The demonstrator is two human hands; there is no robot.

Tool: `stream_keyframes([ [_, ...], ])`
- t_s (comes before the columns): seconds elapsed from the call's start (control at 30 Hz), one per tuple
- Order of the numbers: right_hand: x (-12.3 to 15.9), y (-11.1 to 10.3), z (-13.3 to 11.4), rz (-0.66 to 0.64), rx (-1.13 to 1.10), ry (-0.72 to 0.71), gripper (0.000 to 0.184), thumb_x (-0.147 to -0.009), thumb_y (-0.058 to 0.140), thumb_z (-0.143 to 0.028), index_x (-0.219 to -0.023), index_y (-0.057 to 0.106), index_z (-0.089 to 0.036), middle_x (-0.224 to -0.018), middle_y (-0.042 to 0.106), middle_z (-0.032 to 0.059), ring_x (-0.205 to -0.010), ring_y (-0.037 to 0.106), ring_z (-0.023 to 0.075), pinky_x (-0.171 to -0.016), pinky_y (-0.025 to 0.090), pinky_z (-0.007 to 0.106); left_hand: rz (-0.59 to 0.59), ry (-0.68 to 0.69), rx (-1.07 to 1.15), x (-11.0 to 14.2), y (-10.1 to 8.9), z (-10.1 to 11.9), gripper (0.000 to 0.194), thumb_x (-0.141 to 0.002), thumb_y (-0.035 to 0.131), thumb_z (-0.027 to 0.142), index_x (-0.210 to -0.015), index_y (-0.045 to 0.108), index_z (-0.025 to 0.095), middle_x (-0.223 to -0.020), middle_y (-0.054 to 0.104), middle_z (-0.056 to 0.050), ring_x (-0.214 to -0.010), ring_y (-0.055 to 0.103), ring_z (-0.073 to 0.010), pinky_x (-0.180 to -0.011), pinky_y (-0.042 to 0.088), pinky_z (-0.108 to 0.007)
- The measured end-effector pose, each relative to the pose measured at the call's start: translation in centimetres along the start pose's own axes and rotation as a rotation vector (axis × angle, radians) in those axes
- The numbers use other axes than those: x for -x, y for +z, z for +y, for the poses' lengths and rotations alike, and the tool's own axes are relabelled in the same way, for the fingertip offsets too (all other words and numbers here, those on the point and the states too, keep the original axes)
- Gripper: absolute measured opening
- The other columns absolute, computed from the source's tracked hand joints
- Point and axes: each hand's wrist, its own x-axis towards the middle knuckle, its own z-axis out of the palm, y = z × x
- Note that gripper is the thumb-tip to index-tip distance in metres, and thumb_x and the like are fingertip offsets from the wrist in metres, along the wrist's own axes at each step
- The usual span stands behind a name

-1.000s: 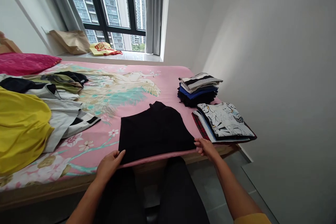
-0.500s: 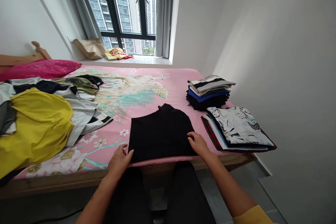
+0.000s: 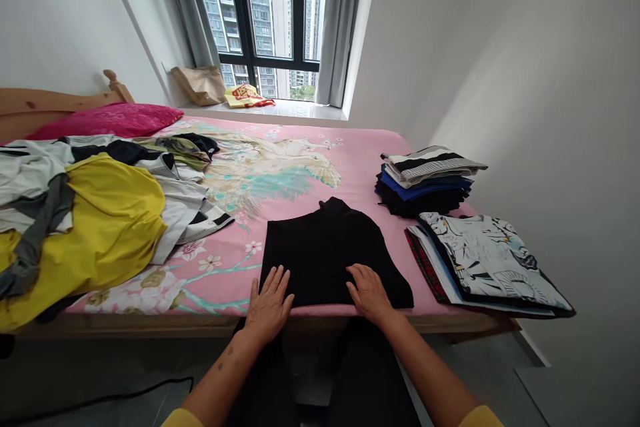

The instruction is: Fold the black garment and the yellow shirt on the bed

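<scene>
A black garment (image 3: 325, 247), folded into a flat, roughly rectangular shape with a collar-like bump at its far edge, lies at the front edge of the bed. My left hand (image 3: 269, 307) rests palm down on its near left corner, fingers stretched out. On its near right part lies my right hand (image 3: 369, 292), fingers apart and slightly bent, touching the cloth without gripping it. Just right of the garment is a folded pile topped by a white printed shirt (image 3: 490, 257). Behind that stands a stack of folded clothes with a striped piece (image 3: 435, 163) on top.
Loose clothes, including a yellow garment (image 3: 115, 213), are heaped on the left of the pink bedsheet (image 3: 365, 147). A magenta pillow (image 3: 107, 121) lies near the wooden headboard (image 3: 60, 100). A paper bag (image 3: 200, 85) stands on the windowsill; a wall borders the right side.
My left hand has moved from the garment's left edge onto its near corner, flattening out. My right hand has shifted inward from the right edge onto the cloth. The view has turned slightly left.
</scene>
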Motion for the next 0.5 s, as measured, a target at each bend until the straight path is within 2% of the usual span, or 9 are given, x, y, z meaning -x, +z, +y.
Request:
stream_keyframes([
  [0.07, 0.0, 0.4, 0.6, 0.004, 0.025, 0.018, 0.037, -0.085, 0.046, -0.024, -0.122, 0.051, -0.019, -0.122, 0.053, 0.0111, -0.115, 0.045, 0.0246, -0.099, 0.036, 0.041, -0.045, -0.041, -0.018, 0.0, -0.2, 0.1, 0.054, -0.088, 0.039, 0.034, -0.14, 0.038, 0.022, -0.149, 0.03, -0.009, -0.138, 0.025, -0.0283, -0.109, 0.014, -0.061],
  [0.13, -0.1, 0.3, 0.8, 0.035, -0.008, 0.037, 0.034, -0.085, 0.045, -0.022, -0.118, 0.052, -0.019, -0.119, 0.054, 0.0103, -0.113, 0.047, 0.0235, -0.097, 0.038, 0.04, -0.07, -0.066, -0.014, -0.3, -0.7, 0.5, 0.053, -0.086, 0.041, 0.032, -0.138, 0.04, 0.022, -0.148, 0.032, -0.01, -0.138, 0.025, -0.0283, -0.109, 0.01, -0.061],
  [0.3, -0.4, -0.5, 1.9, 0.262, -0.083, 0.213, 0.025, -0.081, 0.037, -0.013, -0.099, 0.055, -0.017, -0.103, 0.056, 0.0102, -0.098, 0.051, 0.022, -0.09, 0.042, 0.039, -0.006, -0.032, 0.059, -1.1, -1.7, 0.7, 0.046, -0.084, 0.046, 0.025, -0.129, 0.052, 0.023, -0.144, 0.04, -0.011, -0.135, 0.032, -0.0284, -0.109, 0.012, -0.061],
  [0.4, -0.9, -0.8, 3.1, 0.232, -0.092, 0.245, 0.025, -0.08, 0.037, -0.011, -0.092, 0.058, -0.019, -0.097, 0.059, 0.008, -0.096, 0.052, 0.022, -0.089, 0.042, 0.038, 0.046, 0.058, 0.127, -1.3, -1.9, 1.2, 0.041, -0.085, 0.043, 0.021, -0.123, 0.056, 0.025, -0.14, 0.046, -0.008, -0.133, 0.035, -0.0265, -0.11, 0.017, -0.058],
  [0.5, -1.7, -0.6, 3.2, 0.161, -0.144, 0.171, 0.025, -0.081, 0.037, -0.011, -0.086, 0.06, -0.02, -0.093, 0.062, 0.0062, -0.095, 0.053, 0.0204, -0.089, 0.043, 0.036, -0.01, 0.285, 0.221, -2.1, -2.2, 3.5, 0.042, -0.086, 0.037, 0.014, -0.12, 0.058, 0.025, -0.137, 0.05, -0.005, -0.133, 0.036, -0.0217, -0.111, 0.021, -0.051],
])
